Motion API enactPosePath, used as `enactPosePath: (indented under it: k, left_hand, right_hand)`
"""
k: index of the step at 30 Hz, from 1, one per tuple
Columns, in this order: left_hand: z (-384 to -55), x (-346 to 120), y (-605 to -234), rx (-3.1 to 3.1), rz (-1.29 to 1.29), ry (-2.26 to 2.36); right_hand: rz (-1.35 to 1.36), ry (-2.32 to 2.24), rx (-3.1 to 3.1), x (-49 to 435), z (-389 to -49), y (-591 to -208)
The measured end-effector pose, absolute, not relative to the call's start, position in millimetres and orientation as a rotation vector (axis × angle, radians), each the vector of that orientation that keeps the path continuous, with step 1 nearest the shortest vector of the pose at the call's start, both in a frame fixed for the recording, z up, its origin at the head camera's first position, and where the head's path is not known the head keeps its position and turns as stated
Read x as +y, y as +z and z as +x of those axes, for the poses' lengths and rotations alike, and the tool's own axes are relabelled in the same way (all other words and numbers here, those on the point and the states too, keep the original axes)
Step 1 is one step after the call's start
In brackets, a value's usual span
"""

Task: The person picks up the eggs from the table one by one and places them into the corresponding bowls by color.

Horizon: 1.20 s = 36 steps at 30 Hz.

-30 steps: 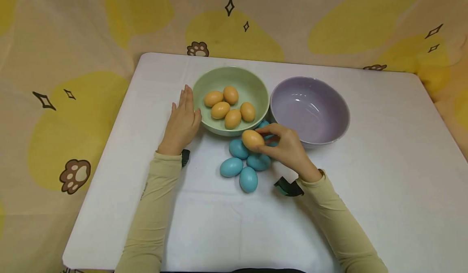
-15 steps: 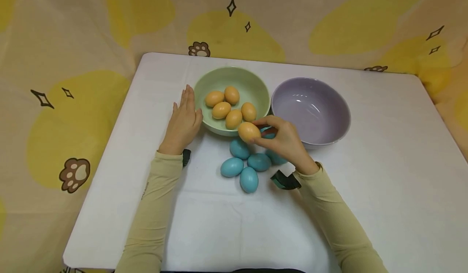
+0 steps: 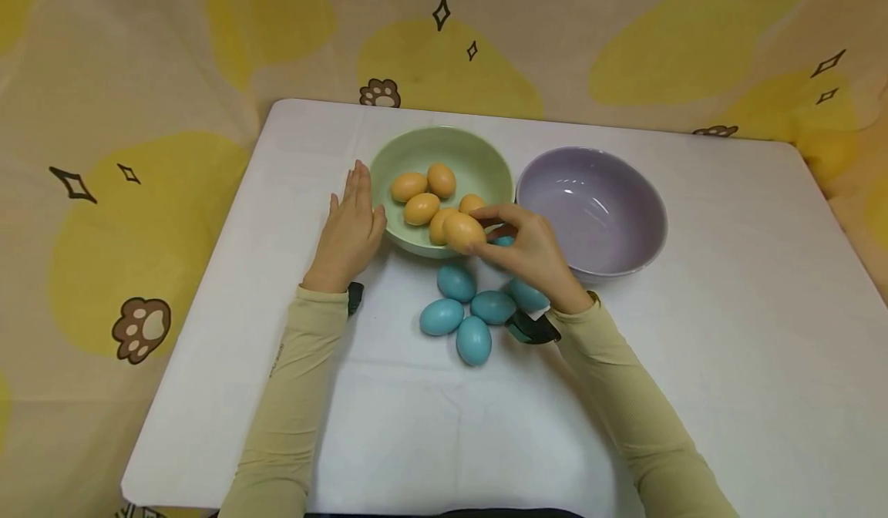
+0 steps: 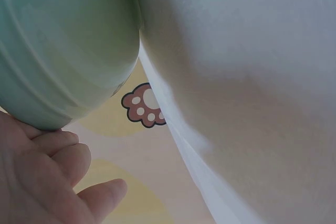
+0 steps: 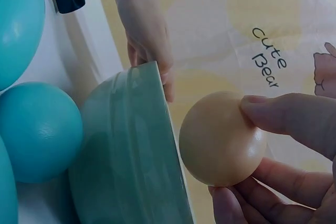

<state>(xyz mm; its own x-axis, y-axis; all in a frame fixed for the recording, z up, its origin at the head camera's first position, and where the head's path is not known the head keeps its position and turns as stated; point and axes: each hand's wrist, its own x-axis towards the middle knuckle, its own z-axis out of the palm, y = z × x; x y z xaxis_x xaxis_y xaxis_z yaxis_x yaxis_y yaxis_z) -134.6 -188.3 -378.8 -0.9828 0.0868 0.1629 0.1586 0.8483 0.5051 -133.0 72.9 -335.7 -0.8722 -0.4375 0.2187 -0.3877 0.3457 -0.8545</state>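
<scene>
My right hand [image 3: 530, 250] pinches a yellow egg [image 3: 463, 233] between thumb and fingertips, over the near rim of the green bowl [image 3: 486, 159]. In the right wrist view the held egg [image 5: 223, 139] is just above the rim of the bowl [image 5: 134, 145]. Inside the bowl lie several more yellow eggs [image 3: 421, 209], some partly behind the held one. My left hand [image 3: 348, 233] rests with straight fingers against the bowl's left side. In the left wrist view its fingers [image 4: 71, 161] touch the outer wall of the bowl [image 4: 73, 35].
Several blue eggs [image 3: 442, 317] lie on the white table [image 3: 388, 425] in front of the green bowl, one partly hidden under my right hand. A purple bowl [image 3: 590, 210] stands close at the green bowl's right. Behind the table hangs a patterned cloth [image 3: 555, 32].
My right hand has moved up and to the left with the yellow egg, from above the blue eggs to the green bowl's rim. My left hand has stayed at the bowl.
</scene>
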Motion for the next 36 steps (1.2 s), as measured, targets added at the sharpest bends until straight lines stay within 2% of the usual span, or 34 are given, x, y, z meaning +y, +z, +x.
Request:
enactPosePath:
  k: [16, 36]
  left_hand:
    - [-136.6, -189.5, -381.5, -2.886, -0.195, -0.819]
    - [-136.0, -189.2, -380.8, -2.883, -0.198, -0.805]
  right_hand:
    - [-0.803, -1.62, 2.522, 59.8, -153.5, -344.7]
    - [-0.792, -1.638, 2.546, 63.1, -153.1, -344.6]
